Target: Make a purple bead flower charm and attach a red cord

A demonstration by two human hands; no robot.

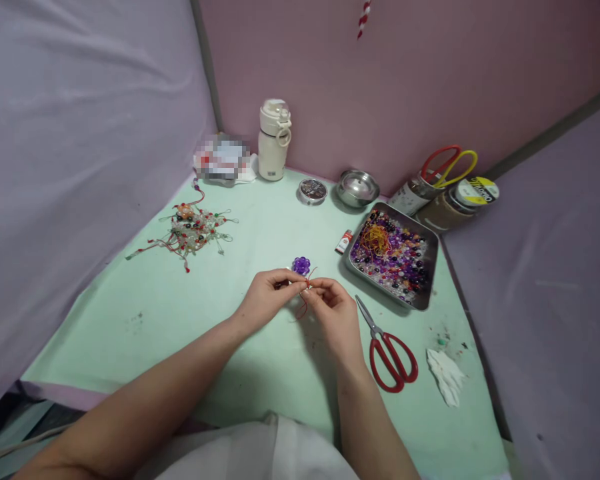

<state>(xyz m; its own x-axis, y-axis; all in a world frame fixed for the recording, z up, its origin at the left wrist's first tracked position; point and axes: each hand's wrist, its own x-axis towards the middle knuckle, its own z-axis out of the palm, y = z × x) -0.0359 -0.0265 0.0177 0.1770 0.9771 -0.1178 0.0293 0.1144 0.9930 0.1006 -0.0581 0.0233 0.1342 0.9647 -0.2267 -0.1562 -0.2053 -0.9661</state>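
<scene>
My left hand (273, 297) and my right hand (336, 312) meet over the middle of the table, fingertips pinched together on a thin red cord (305, 308). One loose end of the cord loops below my fingers and another sticks up above them. Just beyond the fingertips sits a round cluster of purple beads (301, 265); whether the cord is joined to it is hard to see. Red-handled scissors (387, 350) lie to the right of my right hand, blades nearly closed and pointing away from me.
A metal tray (380, 291) of mixed beads and tangled yellow cord stands at right, beside a small lighter-sized box (344, 241). Behind are a steel bowl (357, 189), a spool (313, 192), a bottle (274, 143) and jars (445, 208). Beaded strings (195, 230) lie left; crumpled tissue (446, 377) right.
</scene>
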